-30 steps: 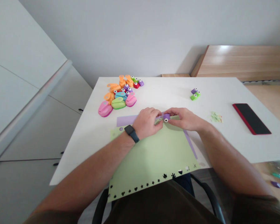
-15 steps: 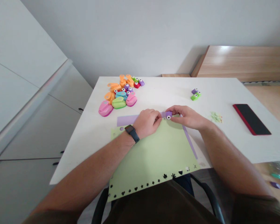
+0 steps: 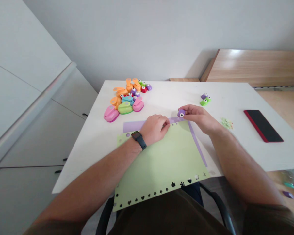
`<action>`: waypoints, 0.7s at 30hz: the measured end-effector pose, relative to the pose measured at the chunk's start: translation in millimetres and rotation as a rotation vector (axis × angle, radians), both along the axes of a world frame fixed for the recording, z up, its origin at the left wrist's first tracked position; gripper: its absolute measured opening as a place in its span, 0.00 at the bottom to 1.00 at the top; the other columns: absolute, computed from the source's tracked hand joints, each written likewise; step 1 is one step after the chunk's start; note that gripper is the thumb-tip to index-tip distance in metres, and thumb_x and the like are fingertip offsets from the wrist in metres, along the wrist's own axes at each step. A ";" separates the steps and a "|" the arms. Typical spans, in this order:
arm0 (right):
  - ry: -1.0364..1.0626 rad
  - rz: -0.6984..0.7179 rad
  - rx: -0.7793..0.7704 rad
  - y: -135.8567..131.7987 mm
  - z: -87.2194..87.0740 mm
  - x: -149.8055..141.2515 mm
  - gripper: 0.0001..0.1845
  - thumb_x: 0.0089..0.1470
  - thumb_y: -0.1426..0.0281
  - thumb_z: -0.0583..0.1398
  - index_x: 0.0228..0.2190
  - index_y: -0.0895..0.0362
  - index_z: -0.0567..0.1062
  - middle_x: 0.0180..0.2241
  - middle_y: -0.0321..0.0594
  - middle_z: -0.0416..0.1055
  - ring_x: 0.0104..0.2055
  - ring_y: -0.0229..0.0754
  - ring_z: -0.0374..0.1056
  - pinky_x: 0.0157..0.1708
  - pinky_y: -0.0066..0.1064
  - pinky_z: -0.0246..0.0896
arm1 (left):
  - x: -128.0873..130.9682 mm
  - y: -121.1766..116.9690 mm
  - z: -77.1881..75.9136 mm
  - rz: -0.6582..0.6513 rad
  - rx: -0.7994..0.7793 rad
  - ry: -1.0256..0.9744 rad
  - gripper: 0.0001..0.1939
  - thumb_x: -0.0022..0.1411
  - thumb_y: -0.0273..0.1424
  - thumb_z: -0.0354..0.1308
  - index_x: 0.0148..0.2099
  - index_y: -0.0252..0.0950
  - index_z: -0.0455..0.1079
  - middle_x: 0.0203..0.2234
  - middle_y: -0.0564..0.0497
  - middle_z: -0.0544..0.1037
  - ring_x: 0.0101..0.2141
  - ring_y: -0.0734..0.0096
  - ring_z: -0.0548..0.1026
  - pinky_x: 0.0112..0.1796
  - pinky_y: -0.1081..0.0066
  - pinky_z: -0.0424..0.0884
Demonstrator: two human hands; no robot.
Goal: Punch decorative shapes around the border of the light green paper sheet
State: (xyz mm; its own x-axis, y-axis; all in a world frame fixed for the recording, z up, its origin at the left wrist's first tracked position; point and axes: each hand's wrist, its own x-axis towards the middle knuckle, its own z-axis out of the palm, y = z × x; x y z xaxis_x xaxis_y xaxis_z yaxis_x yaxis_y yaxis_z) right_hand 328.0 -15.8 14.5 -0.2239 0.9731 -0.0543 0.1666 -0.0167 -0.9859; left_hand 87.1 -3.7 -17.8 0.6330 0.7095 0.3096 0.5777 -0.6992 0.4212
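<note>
A small purple paper punch [image 3: 181,113] with a star on its round white button is pinched between the thumb and fingers of my right hand [image 3: 198,116]. It is held just beyond the far edge of the light green sheet of paper [image 3: 161,156], apart from it. Shapes such as stars, hearts and a leaf are cut along the sheet's near edge, and small holes show at its far edge. My left hand [image 3: 155,129], with a dark watch on the wrist, has curled fingers closed at that far edge, on the green paper. A purple sheet [image 3: 198,145] lies partly underneath.
Several colourful paper punches, including a pink one [image 3: 111,114], are grouped at the back left of the white table [image 3: 88,153]. A green punch [image 3: 205,101] and a purple one stand at the back right. Green paper scraps [image 3: 226,123] and a black-and-red tablet-like object [image 3: 263,125] lie right.
My right hand has drawn the purple punch off the green paper's far edge, away from me and slightly right. Small holes now show there. My left hand has stayed put.
</note>
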 end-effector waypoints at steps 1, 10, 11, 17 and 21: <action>0.022 -0.014 -0.002 0.7 0.5 0.8 0.18 0.49 0.70 0.65 0.44 0.58 0.77 0.41 0.42 0.77 0.41 0.43 0.71 0.45 0.36 0.63 | -0.1 0.0 0.1 -0.003 -0.004 -0.002 0.07 0.68 0.31 0.55 0.39 0.37 0.74 0.32 0.48 0.79 0.37 0.62 0.76 0.41 0.61 0.70; 0.319 0.003 -0.132 -2.5 15.7 0.3 0.13 0.51 0.72 0.60 0.39 0.58 0.80 0.37 0.42 0.73 0.35 0.41 0.64 0.35 0.34 0.57 | 0.1 0.5 0.7 -0.006 -0.049 0.021 0.08 0.69 0.33 0.55 0.40 0.37 0.75 0.34 0.48 0.79 0.39 0.61 0.76 0.43 0.61 0.69; 0.336 0.025 -0.144 -2.7 16.0 0.2 0.12 0.53 0.72 0.59 0.38 0.58 0.80 0.37 0.42 0.73 0.35 0.41 0.64 0.35 0.34 0.56 | 0.2 0.5 0.6 -0.003 -0.053 0.020 0.08 0.69 0.33 0.55 0.40 0.38 0.75 0.34 0.48 0.80 0.39 0.61 0.76 0.44 0.61 0.69; 0.291 -0.020 -0.130 -3.5 13.8 -1.9 0.08 0.59 0.67 0.62 0.37 0.58 0.80 0.36 0.42 0.73 0.34 0.41 0.63 0.33 0.33 0.55 | 0.2 0.1 -0.1 -0.002 -0.069 0.013 0.07 0.69 0.33 0.56 0.40 0.38 0.74 0.34 0.48 0.79 0.39 0.61 0.76 0.44 0.61 0.69; 0.319 -0.020 -0.137 -4.2 15.6 -3.3 0.10 0.61 0.65 0.61 0.36 0.58 0.80 0.34 0.42 0.72 0.33 0.41 0.63 0.34 0.33 0.56 | 0.1 0.3 -0.8 -0.004 -0.067 0.004 0.07 0.68 0.33 0.56 0.40 0.38 0.74 0.34 0.48 0.79 0.39 0.61 0.76 0.44 0.61 0.69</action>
State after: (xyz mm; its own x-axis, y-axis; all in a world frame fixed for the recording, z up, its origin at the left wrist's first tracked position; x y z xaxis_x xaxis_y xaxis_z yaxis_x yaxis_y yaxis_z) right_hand 324.7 -20.0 30.0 -0.2310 0.9662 -0.1147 -0.1515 -0.1522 -0.9767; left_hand 87.2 -3.4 -18.6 0.6371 0.7260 0.2590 0.5768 -0.6719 0.4646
